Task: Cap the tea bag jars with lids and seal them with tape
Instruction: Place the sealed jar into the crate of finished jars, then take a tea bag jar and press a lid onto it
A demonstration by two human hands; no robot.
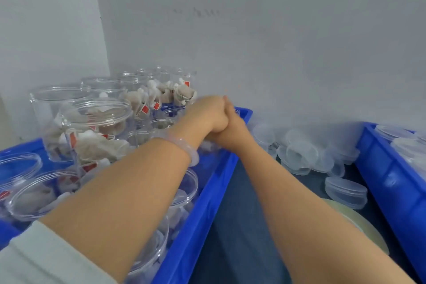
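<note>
Both arms reach forward, and the two hands meet above the far right corner of the left blue crate point(208, 193). The left hand point(207, 111) shows its back to the camera, w/ fingers bent down. The right hand point(232, 125) is pressed against it from the right side, its fingertips hidden behind. Whether they hold sth. or only touch each other cannot be told, as the grip is covered and blurred. A clear bracelet point(184, 145) sits on the left wrist.

The tea bag jars point(96, 126) stand open-topped in the left crate, mostly to the left of and under the left forearm. The nearest ones are just beside the hands. The lids point(299, 153) lie in a heap on the dark surface point(230, 226) btw. the two crates, right of the right hand and apart from it. More lids are in the right blue crate point(391, 182). A pale tape roll point(366, 228) lies near the right forearm, partly hidden by it.
</note>
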